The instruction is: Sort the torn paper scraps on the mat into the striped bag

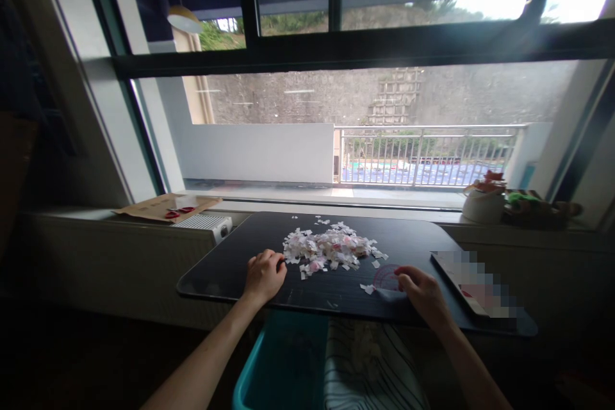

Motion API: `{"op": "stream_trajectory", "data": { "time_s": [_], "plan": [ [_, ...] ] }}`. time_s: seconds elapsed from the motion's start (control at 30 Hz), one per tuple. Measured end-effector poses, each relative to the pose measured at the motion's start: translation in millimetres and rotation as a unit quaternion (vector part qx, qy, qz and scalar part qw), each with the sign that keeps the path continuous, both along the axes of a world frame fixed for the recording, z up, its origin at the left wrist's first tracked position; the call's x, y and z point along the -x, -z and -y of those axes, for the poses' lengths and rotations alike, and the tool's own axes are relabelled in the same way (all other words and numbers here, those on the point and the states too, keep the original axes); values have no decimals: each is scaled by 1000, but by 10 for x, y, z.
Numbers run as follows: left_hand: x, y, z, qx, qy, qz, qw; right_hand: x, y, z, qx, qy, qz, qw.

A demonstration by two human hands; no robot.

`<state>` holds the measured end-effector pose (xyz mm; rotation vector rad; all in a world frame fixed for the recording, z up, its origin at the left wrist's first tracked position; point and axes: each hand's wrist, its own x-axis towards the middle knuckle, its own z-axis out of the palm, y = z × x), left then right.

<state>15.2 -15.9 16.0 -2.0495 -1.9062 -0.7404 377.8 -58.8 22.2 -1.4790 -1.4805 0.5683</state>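
Your right hand [425,291], thumb and fingers drawn together at a red-patterned piece [385,277], hold unclear, your left hand [266,277] curled beside heaped paper scraps [331,246], its grip hidden, teal bin [248,371] below, contents too dark to tell, tabletop [221,266] running left to its rounded corner [183,286]

"Is there room to pass at the left of the frame?"
"Yes, the surface [216,262] lies bare from its left corner up to the left hand [266,275]."
"And the centre?"
"A heap of torn paper scraps [331,245] blocks it, with the left hand just beside. Below the heap a narrow strip is open, though loose scraps [368,289] lie at its right end, near the right hand [423,291]."
"Right of the frame?"
"A flat, pixelated object [473,285] stands in the way there; a bare gap runs between it and the heap."
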Motion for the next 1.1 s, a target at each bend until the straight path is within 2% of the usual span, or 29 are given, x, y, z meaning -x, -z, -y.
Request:
{"op": "stream_trajectory", "data": {
  "time_s": [0.1, 0.23, 0.43, 0.57, 0.77, 1.1],
  "plan": [
    [-6, -7, 4, 0, -2, 0, 1000, 28, -8, 16, -5, -49, -32, 998],
    [-12, -19, 11, 5, -4, -1, 1000, 52, -22, 29, -8, -52, -54, 997],
    [-13, -27, 17, 9, -6, 2, 1000, 52, -61, 83, 11, -125, -83, 989],
    [-17, -36, 22, 14, -9, -1, 1000, 55, -77, 94, 6, -103, -77, 992],
    [-19, -45, 27, 19, -7, 1, 1000, 54, -89, 111, 21, -152, -69, 986],
    [-22, -45, 28, 10, -7, 3, 1000, 48, -52, 97, 19, -145, -95, 985]
  ]
}}
